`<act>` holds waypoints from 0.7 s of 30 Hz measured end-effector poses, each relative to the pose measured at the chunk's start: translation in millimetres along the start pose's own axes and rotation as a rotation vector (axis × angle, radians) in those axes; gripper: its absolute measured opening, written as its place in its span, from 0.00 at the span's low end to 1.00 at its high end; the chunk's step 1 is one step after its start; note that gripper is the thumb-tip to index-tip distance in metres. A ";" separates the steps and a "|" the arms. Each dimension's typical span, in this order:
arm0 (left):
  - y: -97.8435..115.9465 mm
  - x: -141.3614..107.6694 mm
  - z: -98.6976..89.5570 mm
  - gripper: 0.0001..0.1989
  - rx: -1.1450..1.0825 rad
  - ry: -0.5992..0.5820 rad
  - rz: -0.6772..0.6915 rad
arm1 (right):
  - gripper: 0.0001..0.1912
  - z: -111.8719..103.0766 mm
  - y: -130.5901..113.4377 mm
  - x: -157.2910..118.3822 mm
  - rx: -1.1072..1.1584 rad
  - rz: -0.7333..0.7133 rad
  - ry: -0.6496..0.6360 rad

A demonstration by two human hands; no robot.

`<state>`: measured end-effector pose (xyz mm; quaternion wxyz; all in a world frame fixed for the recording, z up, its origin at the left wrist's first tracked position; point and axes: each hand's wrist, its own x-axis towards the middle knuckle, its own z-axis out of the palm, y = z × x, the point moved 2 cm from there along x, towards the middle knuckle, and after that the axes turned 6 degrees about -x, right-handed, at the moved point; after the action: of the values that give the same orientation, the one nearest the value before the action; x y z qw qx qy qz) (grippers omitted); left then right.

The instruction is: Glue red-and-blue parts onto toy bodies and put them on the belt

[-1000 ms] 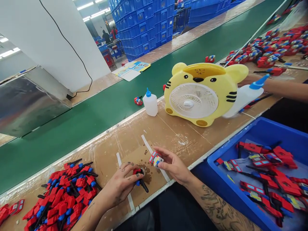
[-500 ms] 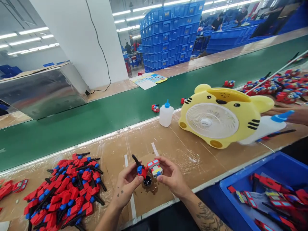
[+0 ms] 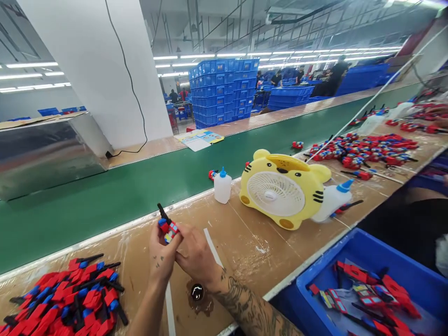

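While both hands meet just left of the frame's centre, the left hand and right hand are pressed together, each pinching the small red and blue toy piece, whose black stem points up and left above the fingers. Directly below the hands, a small dark pot sits on the brown worktable in a stain. A heap of red parts lies at lower left, a white glue bottle and yellow tiger fan stand at centre right, and a blue bin fills the lower right.
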<state>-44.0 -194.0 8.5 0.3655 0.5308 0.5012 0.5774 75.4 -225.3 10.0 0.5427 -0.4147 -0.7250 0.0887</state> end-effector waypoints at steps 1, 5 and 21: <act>-3.6 21.8 0.1 0.25 0.140 -0.040 0.015 | 0.36 1.8 15.9 6.4 -0.003 0.022 -0.051; -22.6 117.3 15.5 0.28 0.549 -0.183 0.019 | 0.40 -4.7 93.3 13.1 -0.116 0.215 -0.150; -113.9 276.0 111.3 0.09 1.062 -0.543 -0.012 | 0.28 14.6 171.0 3.1 -0.170 0.360 -0.214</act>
<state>5.7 116.8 -40.9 0.1684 0.7668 0.6128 0.0896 149.0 -108.9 -92.5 0.4012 -0.5697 -0.6977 0.1662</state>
